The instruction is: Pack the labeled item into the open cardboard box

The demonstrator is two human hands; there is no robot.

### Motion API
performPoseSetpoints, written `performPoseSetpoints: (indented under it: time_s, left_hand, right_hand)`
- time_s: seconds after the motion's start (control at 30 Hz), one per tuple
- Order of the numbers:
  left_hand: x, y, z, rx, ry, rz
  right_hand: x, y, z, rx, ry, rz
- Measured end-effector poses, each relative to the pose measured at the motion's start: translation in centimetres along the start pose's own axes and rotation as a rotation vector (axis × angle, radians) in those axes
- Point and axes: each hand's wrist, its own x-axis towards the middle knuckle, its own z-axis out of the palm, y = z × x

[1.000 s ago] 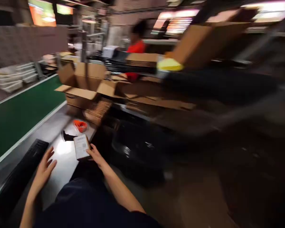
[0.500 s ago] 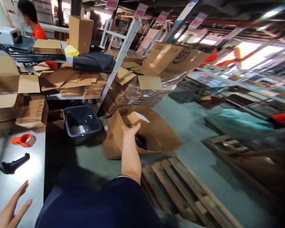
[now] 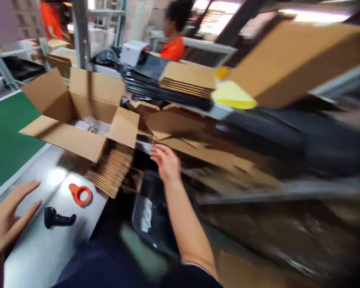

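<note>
My left hand (image 3: 13, 218) hovers over the metal table (image 3: 27, 256) at the lower left, fingers apart and holding nothing. Near it lie a black handheld scanner (image 3: 58, 219) and an orange tape dispenser ring (image 3: 80, 195). My right hand (image 3: 167, 163) is in the air above a black plastic bin (image 3: 156, 216), its fingers loosely bent, with nothing visible in them. To its left stands an open cardboard box (image 3: 69, 138) with clear plastic and small items inside. A stack of flat cardboard (image 3: 112, 168) sits against that box's near right corner.
A green surface (image 3: 9, 132) runs along the left. Shelving at the right holds folded cardboard (image 3: 187, 76), black bags (image 3: 174, 94), a yellow item (image 3: 234, 96) and a tall carton (image 3: 300, 60), partly blurred. Two people in orange shirts (image 3: 172, 50) are in the background.
My view has swung left towards the table. My right hand has left the large brown container on the floor, where a small box was by its fingers. My left hand stays open.
</note>
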Motion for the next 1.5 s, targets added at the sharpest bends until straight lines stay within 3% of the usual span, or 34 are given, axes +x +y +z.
performPoseSetpoints:
  time_s: [0.1,0.17,0.23,0.3,0.4,0.5,0.57,0.7,0.83,0.97,1.07,1.13,1.23,1.33,1.43,1.5]
  left_hand:
    - [11.3,4.4,3.6,0.018,0.111,0.148]
    - [18.0,5.4,7.7,0.052,0.021,0.240]
    - [22.3,4.8,12.4,0.127,-0.097,0.258]
    - [23.6,3.2,16.8,0.234,-0.175,0.205]
    - [21.8,0.4,20.9,0.347,-0.164,0.185]
    - [19.4,-0.9,22.0,0.361,-0.093,0.237]
    - [18.8,-0.6,21.9,0.363,-0.064,0.253]
    - [19.4,0.4,21.8,0.389,-0.043,0.257]
    - [19.2,0.3,22.2,0.402,-0.054,0.263]
    - [18.3,-0.5,22.6,0.385,-0.026,0.310]
    - [17.9,-0.7,22.8,0.391,-0.040,0.304]
    - [18.0,-0.7,22.7,0.403,-0.058,0.291]
    - [18.1,-0.6,22.6,0.399,-0.074,0.288]
    - [18.2,-0.5,22.5,0.366,-0.105,0.261]
    - [18.2,-0.9,22.4,0.287,-0.168,0.216]
    - [18.2,-1.4,22.1,0.174,-0.197,0.197]
  right_hand:
    - [8.0,-5.2,4.9,-0.081,-0.200,-0.291]
    - [12.5,-7.9,9.0,-0.176,-0.403,-0.388]
    - [16.4,-9.3,14.1,-0.333,-0.628,-0.438]
    - [20.2,-8.7,19.9,-0.554,-0.837,-0.474]
    - [25.0,-4.5,29.1,-0.951,-1.057,-0.465]
    - [27.0,1.9,36.4,-1.290,-1.152,-0.326]
    - [26.5,6.2,39.3,-1.399,-1.194,-0.231]
    - [24.1,12.9,41.1,-1.360,-1.179,-0.287]
    - [23.9,15.9,41.7,-1.306,-1.128,-0.329]
    - [24.8,15.7,42.9,-1.342,-1.135,-0.259]
    - [23.6,14.7,43.8,-1.211,-1.082,-0.428]
    - [21.2,14.5,44.5,-1.046,-1.143,-0.511]
    - [16.2,15.0,45.9,-0.901,-1.326,-0.348]
    - [12.9,15.6,47.3,-0.875,-1.364,-0.179]
    - [13.7,14.4,47.8,-0.820,-1.368,-0.064]
    - [15.9,12.0,47.3,-0.711,-1.376,0.041]
